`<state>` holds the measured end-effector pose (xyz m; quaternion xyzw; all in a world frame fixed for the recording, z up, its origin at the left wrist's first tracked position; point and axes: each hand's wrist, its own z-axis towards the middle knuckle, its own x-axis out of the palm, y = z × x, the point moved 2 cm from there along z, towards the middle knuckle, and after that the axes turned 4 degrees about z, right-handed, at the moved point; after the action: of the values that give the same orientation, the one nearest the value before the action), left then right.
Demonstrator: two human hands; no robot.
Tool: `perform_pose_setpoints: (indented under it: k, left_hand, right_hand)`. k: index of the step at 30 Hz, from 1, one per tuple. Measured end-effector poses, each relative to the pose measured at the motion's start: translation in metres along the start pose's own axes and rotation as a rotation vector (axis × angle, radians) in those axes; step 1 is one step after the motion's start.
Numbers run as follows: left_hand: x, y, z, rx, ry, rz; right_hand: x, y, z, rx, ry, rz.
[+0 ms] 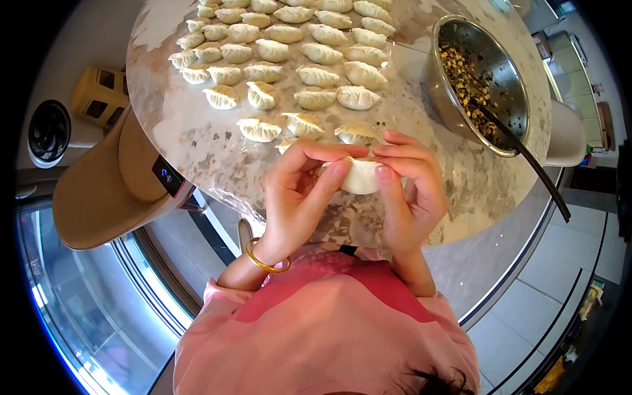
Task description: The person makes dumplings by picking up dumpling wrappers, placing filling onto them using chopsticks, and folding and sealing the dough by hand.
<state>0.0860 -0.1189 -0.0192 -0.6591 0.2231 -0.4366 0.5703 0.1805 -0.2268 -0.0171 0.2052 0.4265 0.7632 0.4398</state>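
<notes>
Between my two hands, above the near part of the round table, is a pale folded dumpling (pixel 361 178). My left hand (pixel 299 191) pinches its left end between thumb and fingers, and a gold bangle circles that wrist. On the other end, my right hand (pixel 411 187) presses its thumb and fingertips along the upper edge. The smooth rounded belly of the dumpling faces me; part of its edge is hidden by my fingers. Just beyond my hands lie several finished dumplings, the closest being a pleated one (pixel 355 133) and another (pixel 259 129) further left.
Rows of pleated dumplings (pixel 284 33) cover the far side of the marbled table (pixel 474 191). At the right stands a steel bowl (pixel 440 99) of chopped filling (pixel 464 79), with dark chopsticks (pixel 526 155) leaning over its rim. A tan chair (pixel 99 191) is at the left.
</notes>
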Motion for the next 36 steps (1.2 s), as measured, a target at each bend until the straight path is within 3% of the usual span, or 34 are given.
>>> perform_pose_setpoints:
  k: [4, 6, 10, 13, 21, 25, 28, 36]
  left_hand:
    - [-0.003, -0.001, 0.003, 0.004, -0.009, 0.006]
    - [-0.004, -0.004, 0.005, -0.032, 0.012, -0.030]
    - [-0.009, -0.005, 0.012, -0.040, 0.018, -0.090]
    - [-0.013, -0.006, 0.012, -0.051, 0.078, 0.128]
    - [-0.021, -0.016, -0.001, -0.226, 0.083, -0.269]
    - [-0.026, -0.012, -0.005, -0.019, 0.125, 0.080]
    - [-0.036, -0.006, -0.002, -0.031, 0.110, 0.354]
    - [-0.046, -0.013, -0.003, -0.037, 0.051, 0.271]
  right_hand:
    - [0.003, 0.004, 0.004, -0.041, 0.068, -0.031]
    - [0.008, 0.012, 0.007, 0.295, -0.128, 0.319]
    - [0.000, 0.007, 0.003, 0.391, 0.012, 0.363]
    - [0.004, 0.004, 0.001, 0.435, 0.064, 0.298]
    - [0.007, -0.013, -0.008, 0.666, -0.070, 0.570]
    - [0.019, -0.007, -0.008, 0.516, -0.023, 0.469]
    - [0.030, 0.010, -0.008, 0.373, 0.039, 0.291]
    - [0.040, 0.015, 0.000, 0.026, 0.160, 0.016]
